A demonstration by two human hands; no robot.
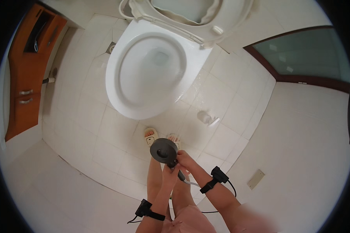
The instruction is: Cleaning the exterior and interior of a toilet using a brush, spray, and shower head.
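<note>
A dark grey handheld shower head (164, 150) is held in front of my legs, its round head towards the toilet. My left hand (171, 172) grips its handle from below. On the right side of the handle, close under the head, are the fingers of my right hand (184, 160); its grip is partly hidden. A grey hose (191, 183) runs from the handle's lower end behind my right forearm. Beyond my feet stands a white toilet bowl (145, 107) with its seat (236, 17) raised. Fine water drops or spray show beside the bowl's right edge.
A clear bottle with a white pump top (204, 117) is on the tiled floor right of my slippers (150, 137). A floor drain (112, 48) lies left of the toilet. An orange wooden cabinet (27, 72) lines the left wall; a dark-framed glass panel (306, 55) is at the right.
</note>
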